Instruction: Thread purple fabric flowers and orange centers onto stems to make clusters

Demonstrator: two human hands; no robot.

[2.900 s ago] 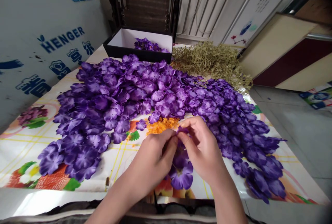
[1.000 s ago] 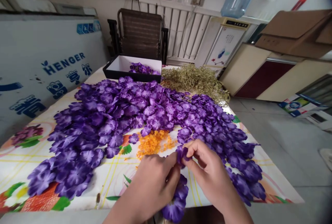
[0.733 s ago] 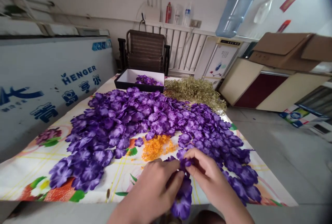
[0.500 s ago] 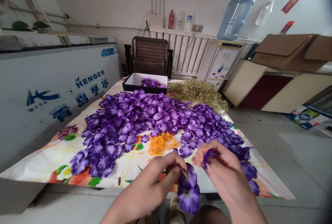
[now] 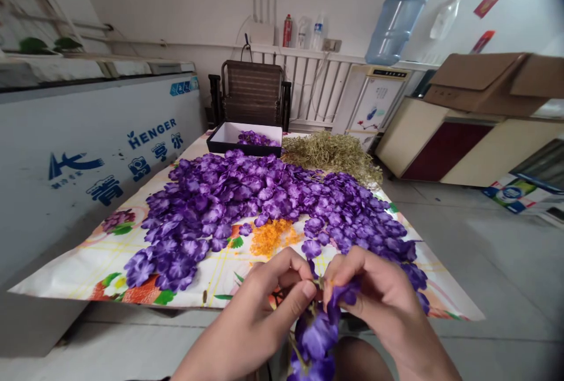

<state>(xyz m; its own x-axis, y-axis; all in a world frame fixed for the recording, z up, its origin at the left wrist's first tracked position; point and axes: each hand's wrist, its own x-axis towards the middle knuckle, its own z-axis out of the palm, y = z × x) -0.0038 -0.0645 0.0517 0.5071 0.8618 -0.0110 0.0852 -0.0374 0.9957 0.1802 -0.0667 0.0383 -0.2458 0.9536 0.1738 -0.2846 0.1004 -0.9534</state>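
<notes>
My left hand [image 5: 282,298] is closed in a pinch on the thin green stem of a purple artificial flower spray [image 5: 315,337], whose blossoms hang below the fingers. Close against it, my right hand [image 5: 374,293] has its fingers shut on a purple petal piece [image 5: 346,294], with a tiny orange bit at the fingertips. Both hands meet at the stem over the table's near edge. Beyond them a wide heap of loose purple petals [image 5: 238,193] covers much of the table. A small pile of orange flower centres [image 5: 271,237] lies in front of that heap.
A floral cloth [image 5: 88,278] covers the table. At its far side stand a black-edged white box [image 5: 220,134] with purple petals and a heap of bare greenish stems [image 5: 335,154]. A chair [image 5: 253,90] is behind, a white freezer [image 5: 101,134] to the left, cabinets [image 5: 467,146] to the right.
My right hand has moved left and down with the purple petal piece, up to the stem in my left hand. The flower spray now hangs lower and slightly further left.
</notes>
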